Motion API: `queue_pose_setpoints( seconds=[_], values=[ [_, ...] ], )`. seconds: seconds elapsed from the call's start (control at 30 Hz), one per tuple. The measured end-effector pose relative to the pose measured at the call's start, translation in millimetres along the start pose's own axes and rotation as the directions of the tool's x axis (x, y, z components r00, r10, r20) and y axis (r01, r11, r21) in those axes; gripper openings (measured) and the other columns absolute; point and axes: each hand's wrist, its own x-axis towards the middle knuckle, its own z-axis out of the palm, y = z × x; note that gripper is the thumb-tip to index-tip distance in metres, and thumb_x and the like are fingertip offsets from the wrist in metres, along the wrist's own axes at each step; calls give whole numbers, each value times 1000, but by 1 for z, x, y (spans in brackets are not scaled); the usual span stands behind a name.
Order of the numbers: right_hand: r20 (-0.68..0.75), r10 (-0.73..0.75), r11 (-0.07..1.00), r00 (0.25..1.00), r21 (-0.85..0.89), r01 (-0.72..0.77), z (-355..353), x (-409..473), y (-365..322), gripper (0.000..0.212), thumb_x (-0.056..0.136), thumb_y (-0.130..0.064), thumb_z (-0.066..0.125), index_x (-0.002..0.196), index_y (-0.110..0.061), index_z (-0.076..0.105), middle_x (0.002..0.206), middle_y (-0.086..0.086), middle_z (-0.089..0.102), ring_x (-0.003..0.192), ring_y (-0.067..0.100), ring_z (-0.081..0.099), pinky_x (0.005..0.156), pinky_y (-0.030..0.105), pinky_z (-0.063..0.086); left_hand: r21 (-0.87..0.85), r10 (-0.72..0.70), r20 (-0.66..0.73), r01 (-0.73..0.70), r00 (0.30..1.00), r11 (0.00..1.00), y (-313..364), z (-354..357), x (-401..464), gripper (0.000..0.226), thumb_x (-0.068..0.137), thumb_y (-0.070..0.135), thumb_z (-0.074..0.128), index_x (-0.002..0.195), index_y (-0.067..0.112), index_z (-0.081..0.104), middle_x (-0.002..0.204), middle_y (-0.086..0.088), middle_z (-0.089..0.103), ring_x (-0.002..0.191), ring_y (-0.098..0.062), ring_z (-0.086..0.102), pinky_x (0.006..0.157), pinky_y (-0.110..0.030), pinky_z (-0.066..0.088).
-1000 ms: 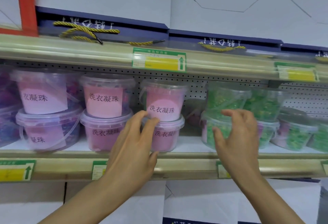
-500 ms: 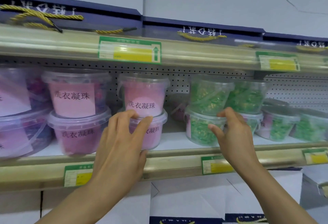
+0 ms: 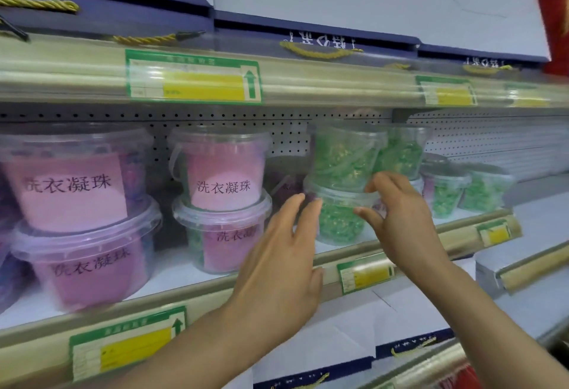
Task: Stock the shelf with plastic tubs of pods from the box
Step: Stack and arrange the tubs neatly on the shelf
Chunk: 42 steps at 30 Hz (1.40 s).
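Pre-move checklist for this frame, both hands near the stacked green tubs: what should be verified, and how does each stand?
1. Left hand free, fingers straight: ok.
2. Right hand gripping anything: cannot tell; its curled fingers are at the lower green tub rim.
3. Upper green tub sits square on the lower one: ok.
4. Lids closed: cannot tell, blurred.
5. Pink stack clear of both hands: ok.

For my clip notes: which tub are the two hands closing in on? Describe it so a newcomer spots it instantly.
On the middle shelf, past the pink-labelled stacks, find the first green stack. It is the lower green tub, between the left hand and the right hand. Unlike its pink neighbour, it shows green pods and no printed label, and another green tub sits on its lid.
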Motion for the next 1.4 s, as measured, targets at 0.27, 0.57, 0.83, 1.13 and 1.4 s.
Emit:
queue_pose_setpoints(
  seconds=[0.27, 0.57, 0.83, 1.13, 1.4],
  values=[
    [120, 80, 997, 990, 13, -82, -6, -7, 13, 42, 85, -29, 66, 121, -18, 47, 103, 5, 57, 96, 25, 56, 81, 34, 32, -239, -161, 192, 205, 968, 949, 5, 17, 47, 97, 82, 25, 67, 147, 33, -4, 149, -7, 30, 130, -23, 38, 88, -21, 29],
    [114, 3, 998, 993, 62, -10, -9, 1, 34, 29, 92, -29, 55, 119, -23, 47, 100, -1, 55, 91, 19, 57, 85, 37, 31, -262, -217, 165, 255, 962, 931, 12, 29, 54, 93, 76, 29, 72, 145, 33, 9, 142, 3, 42, 126, -15, 45, 90, -21, 34],
    [3, -38, 997, 999, 74, 38, -28, 10, 89, 46, 82, -17, 67, 124, -18, 48, 120, 5, 43, 112, 24, 45, 86, 28, 35, -259, -361, 6, 350, 932, 900, 37, 51, 56, 89, 77, 25, 71, 142, 36, 11, 139, 4, 46, 122, -17, 48, 83, -20, 33],
    [-85, 246, 967, 965, 85, -239, -53, 34, 197, 55, 76, -11, 71, 123, -6, 44, 131, 20, 34, 125, 35, 30, 104, 46, 31, 4, -478, -278, 499, 833, 867, 82, 80, 56, 93, 74, 26, 72, 145, 26, 12, 138, -6, 25, 126, -24, 29, 102, -34, 31],
    [78, 450, 886, 890, 84, -455, -70, 41, 279, 65, 83, -17, 66, 138, -20, 32, 122, 24, 47, 131, 35, 26, 99, 44, 35, 209, -76, -274, 136, 959, 968, 123, 112, 97, 79, 59, 23, 81, 126, 20, 39, 123, -4, 37, 109, -22, 39, 87, -33, 40]
  ],
)
